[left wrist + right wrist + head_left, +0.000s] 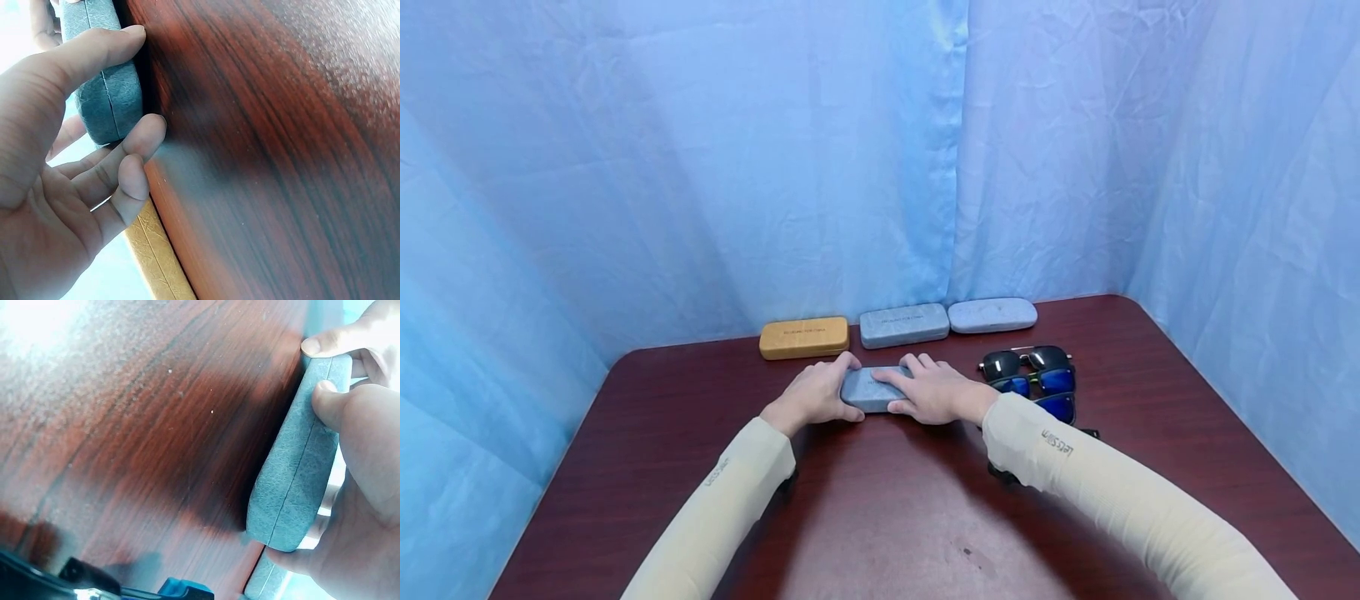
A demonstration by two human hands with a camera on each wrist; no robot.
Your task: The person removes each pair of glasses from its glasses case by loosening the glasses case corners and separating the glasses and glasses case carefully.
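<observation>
Grey case (870,389) is gripped at both ends by the left hand (817,394) and right hand (936,392), fingers curled; bare table (887,517) is seen nearer the person.

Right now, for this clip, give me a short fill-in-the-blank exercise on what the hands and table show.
1. Both the left hand and the right hand hold one ____ glasses case.
2. At the back of the table, the leftmost case is ____ in colour.
3. The stacked sunglasses lie beside the ____ hand.
4. The held case's lid is ____.

Missing words: grey; yellow; right; closed
</observation>
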